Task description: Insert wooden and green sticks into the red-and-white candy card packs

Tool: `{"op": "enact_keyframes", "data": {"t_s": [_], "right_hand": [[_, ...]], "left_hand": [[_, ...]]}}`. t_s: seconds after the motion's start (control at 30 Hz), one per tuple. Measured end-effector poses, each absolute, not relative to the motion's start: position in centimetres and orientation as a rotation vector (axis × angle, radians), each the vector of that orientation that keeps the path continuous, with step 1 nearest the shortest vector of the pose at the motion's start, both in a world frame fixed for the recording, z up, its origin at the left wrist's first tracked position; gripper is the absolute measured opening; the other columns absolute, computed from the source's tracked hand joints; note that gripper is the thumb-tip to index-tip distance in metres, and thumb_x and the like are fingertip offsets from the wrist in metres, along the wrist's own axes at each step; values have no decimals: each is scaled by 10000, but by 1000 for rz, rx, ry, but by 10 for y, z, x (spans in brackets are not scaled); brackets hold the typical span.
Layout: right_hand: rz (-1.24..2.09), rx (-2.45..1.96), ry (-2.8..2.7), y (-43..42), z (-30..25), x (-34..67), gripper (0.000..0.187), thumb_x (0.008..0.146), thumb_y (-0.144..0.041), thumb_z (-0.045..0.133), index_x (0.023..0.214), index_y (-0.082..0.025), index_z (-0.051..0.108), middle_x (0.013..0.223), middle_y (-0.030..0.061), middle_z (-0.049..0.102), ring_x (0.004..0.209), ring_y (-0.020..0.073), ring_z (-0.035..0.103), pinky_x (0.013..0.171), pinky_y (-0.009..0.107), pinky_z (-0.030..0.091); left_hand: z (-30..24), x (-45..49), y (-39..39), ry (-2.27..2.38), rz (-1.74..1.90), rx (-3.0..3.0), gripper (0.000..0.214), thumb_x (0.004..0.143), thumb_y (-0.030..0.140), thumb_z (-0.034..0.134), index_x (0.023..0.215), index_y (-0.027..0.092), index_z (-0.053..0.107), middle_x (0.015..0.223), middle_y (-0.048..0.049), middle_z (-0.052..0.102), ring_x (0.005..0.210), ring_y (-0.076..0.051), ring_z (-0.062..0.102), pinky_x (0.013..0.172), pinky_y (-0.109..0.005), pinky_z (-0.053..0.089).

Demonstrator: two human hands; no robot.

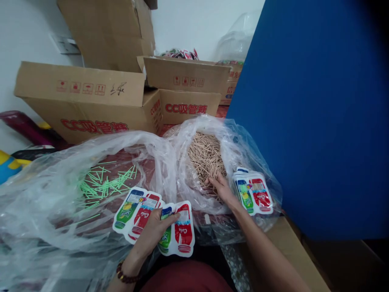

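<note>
My left hand (154,227) is closed on a few candy pouches (184,229), white-edged and printed with a green Sprite and a red Cola bottle. Some of these pouches (133,211) fan out to the left of the fingers. My right hand (221,187) reaches into an open clear plastic bag, its fingertips in a heap of thin brown sticks (206,156). The fingers are bent among the sticks, and whether they grip any is unclear. Thin green sticks (106,182) lie scattered in another clear bag on the left. A stack of similar pouches (253,192) rests right of my right hand.
Open cardboard boxes with red print (100,105) stand behind the bags, and another box (188,105) sits beside them. A large blue panel (310,121) rises on the right. At the far left lies a dark purple cylindrical thing (26,125).
</note>
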State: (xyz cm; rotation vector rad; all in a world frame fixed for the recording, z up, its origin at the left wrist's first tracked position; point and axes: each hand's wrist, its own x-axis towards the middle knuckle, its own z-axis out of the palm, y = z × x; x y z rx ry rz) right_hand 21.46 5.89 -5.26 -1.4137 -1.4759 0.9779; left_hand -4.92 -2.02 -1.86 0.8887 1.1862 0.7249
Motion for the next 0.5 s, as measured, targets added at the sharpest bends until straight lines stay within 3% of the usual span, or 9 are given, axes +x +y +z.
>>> {"op": "enact_keyframes", "data": {"t_s": [0.2,0.5], "right_hand": [[1030,-1408,-1460,55,-61,205,232,906,-415,357,817,-244,486,809,30,621,793,195,602,803,348,478],[858,-1521,-1573,61,-68,206,371,934,-443,217,1117,-215,446,761,31,612,697,196,611,687,349,510]], "left_hand": [[-19,-48,-21,1178,722,865,266,699,390,728,681,148,620,615,-20,704,546,-185,656,524,-237,487],[-15,-42,-20,1173,743,861,261,666,371,753,652,147,619,589,-12,690,515,-165,631,498,-222,468]]}}
